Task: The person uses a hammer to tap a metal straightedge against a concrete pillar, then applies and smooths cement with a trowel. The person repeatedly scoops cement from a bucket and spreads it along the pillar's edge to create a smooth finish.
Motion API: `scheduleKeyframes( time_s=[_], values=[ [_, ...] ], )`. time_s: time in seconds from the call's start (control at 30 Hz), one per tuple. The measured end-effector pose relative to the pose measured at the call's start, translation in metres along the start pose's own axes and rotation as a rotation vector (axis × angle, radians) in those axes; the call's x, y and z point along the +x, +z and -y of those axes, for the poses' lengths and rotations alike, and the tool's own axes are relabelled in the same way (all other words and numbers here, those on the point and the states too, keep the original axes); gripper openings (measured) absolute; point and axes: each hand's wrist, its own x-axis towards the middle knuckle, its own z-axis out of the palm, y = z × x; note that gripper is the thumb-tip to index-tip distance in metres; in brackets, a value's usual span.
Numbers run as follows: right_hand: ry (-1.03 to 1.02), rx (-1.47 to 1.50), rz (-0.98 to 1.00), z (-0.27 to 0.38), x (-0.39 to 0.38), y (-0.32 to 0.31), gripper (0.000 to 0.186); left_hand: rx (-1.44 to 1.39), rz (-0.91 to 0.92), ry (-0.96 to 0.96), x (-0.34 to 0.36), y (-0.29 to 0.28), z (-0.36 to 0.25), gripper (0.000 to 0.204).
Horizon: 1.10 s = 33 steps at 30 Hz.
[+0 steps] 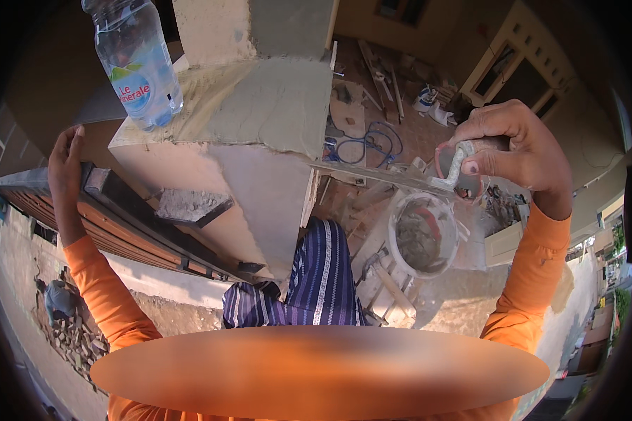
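My right hand (502,144) is closed round the cement-smeared handle of a trowel (458,163). Its thin blade is seen nearly edge-on and reaches left toward the corner of a plastered pillar (260,105). Wet grey plaster covers part of the pillar's ledge. At the far left, my left hand (65,165) has its fingers stretched out and holds nothing I can see. It is beside the top of a brown slatted gate (119,228); whether it touches the gate is unclear. Below the trowel stands a white bucket (398,238) with grey mortar inside.
A clear plastic water bottle (137,70) stands on the ledge. Mortar lies on a dark bracket (193,207) against the wall. A hammer-like tool (393,289) rests beside the bucket. Blue hose (361,147) and timber pieces (376,70) lie beyond. Another person (60,300) is at lower left, near rubble.
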Motion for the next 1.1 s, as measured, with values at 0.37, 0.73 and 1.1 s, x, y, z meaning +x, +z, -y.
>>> scheduleKeyframes(
  time_s=[0.37, 0.73, 1.1],
  values=[
    [0.442, 0.367, -0.298, -0.135, 0.057, 0.045, 0.025, 0.038, -0.021, 0.007, -0.012, -0.001, -0.020, 0.043],
    [0.452, 0.523, -0.377, -0.128, 0.092, 0.089, 0.031, -0.003, -0.014, -0.008, -0.006, 0.000, -0.014, 0.042],
    [0.434, 0.780, -0.348, -0.081, 0.095, 0.087, 0.020, 0.021, -0.031, 0.011, -0.012, 0.000, -0.018, 0.042]
  ],
)
